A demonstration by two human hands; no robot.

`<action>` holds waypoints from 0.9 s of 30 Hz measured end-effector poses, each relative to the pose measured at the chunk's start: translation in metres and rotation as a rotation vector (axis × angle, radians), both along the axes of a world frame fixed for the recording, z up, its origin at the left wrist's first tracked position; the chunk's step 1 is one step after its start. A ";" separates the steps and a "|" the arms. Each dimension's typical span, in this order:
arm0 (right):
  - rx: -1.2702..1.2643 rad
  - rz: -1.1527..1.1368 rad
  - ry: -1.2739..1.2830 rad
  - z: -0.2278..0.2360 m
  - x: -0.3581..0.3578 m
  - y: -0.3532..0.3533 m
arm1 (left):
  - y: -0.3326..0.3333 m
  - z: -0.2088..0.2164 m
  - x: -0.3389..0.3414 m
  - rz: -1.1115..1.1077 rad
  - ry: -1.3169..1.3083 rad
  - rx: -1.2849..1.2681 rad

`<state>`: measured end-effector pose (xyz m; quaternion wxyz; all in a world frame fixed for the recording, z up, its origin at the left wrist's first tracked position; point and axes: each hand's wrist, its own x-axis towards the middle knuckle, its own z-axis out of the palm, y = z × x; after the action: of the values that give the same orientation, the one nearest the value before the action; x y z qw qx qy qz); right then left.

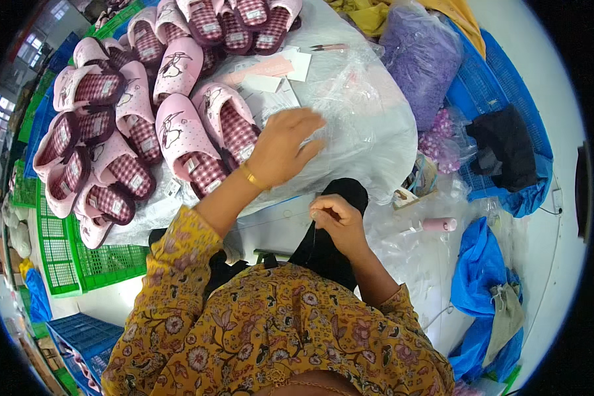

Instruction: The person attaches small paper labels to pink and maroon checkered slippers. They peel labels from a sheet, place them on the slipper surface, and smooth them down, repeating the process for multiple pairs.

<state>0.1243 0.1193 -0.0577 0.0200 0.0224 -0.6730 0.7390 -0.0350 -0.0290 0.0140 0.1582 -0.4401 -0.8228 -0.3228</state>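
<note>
My left hand [285, 148] is stretched over the plastic-covered table [369, 138], its fingers apart and slightly blurred, with nothing visible in them. Beside its wrist lies a pair of pink slippers with dark red checked insoles: the nearer slipper [181, 135] and its mate [219, 105]. Above my dark-trousered leg, my right hand [340, 223] is closed in a pinch. From its fingertips a thin thread [270, 223] trails leftward, and a short fine strand hangs down. Whether a needle is also between the fingers is too small to tell.
Several more pink slippers [135, 109] are heaped on the table's left. Paper cards [267, 76] lie at its middle. On the right are a bag of purple material [421, 56], a black cloth [505, 145] and a pink thread spool [439, 224]. A green crate [79, 261] stands lower left.
</note>
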 end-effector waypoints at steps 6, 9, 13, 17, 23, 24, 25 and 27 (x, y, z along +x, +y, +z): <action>0.028 -0.088 -0.076 -0.017 -0.005 -0.001 | -0.055 0.103 0.108 -0.405 -0.909 0.163; 0.083 -0.037 -0.138 -0.015 -0.010 -0.014 | -0.051 0.133 0.141 -1.300 -0.819 0.502; 0.063 -0.040 -0.146 -0.019 -0.010 -0.015 | -0.066 0.130 0.123 -0.885 -0.920 0.543; 0.058 -0.172 -0.154 -0.034 -0.010 -0.006 | -0.049 0.067 0.048 0.119 -0.269 0.211; 0.128 -0.305 -0.106 -0.048 -0.013 0.012 | -0.043 0.021 -0.081 0.471 0.117 -0.401; 0.115 -0.322 -0.114 -0.051 -0.013 0.015 | -0.039 0.018 -0.104 0.492 0.088 -0.489; 0.115 -0.333 -0.109 -0.052 -0.014 0.018 | -0.034 0.018 -0.120 0.511 0.057 -0.576; 0.115 -0.355 -0.109 -0.056 -0.012 0.022 | -0.020 0.027 -0.128 0.490 -0.047 -0.792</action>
<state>0.1119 0.1409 -0.1136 0.1119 -0.1356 -0.7074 0.6845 -0.1634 -0.0487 0.0413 0.0308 -0.2519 -0.9658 0.0534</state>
